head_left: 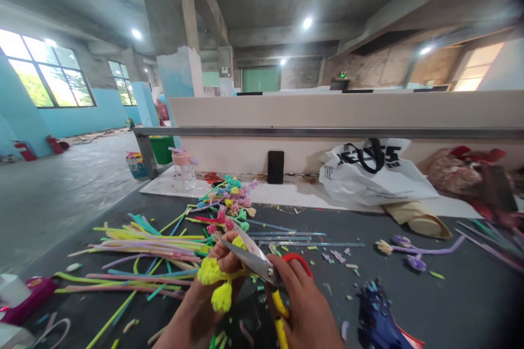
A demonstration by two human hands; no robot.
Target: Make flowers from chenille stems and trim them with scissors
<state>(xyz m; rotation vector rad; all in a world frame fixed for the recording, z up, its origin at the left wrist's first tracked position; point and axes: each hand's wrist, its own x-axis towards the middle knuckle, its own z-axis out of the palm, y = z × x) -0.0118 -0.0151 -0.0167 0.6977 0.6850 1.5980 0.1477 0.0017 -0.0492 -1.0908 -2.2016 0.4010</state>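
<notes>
My left hand [221, 278] is closed on a yellow pipe-cleaner flower [221, 295] with several fuzzy blooms. In my right hand [309, 305] is a pair of scissors [257, 264] with red and yellow handles. Their blades are spread apart and point up and left, close to the yellow bloom at my left fingertips. Part of the flower's stem is hidden by my fingers. Behind my hands lies a heap of finished pipe-cleaner flowers [235, 196] in pink, teal, yellow and lilac.
Loose pipe cleaners [151, 245] spread across the dark table on the left. A purple flower [417, 251] and a dark blue object [380, 316] lie at right. Along the back stand a phone [275, 167], a pink-lidded cup [184, 169] and a white bag [368, 174]. Small offcuts are scattered about.
</notes>
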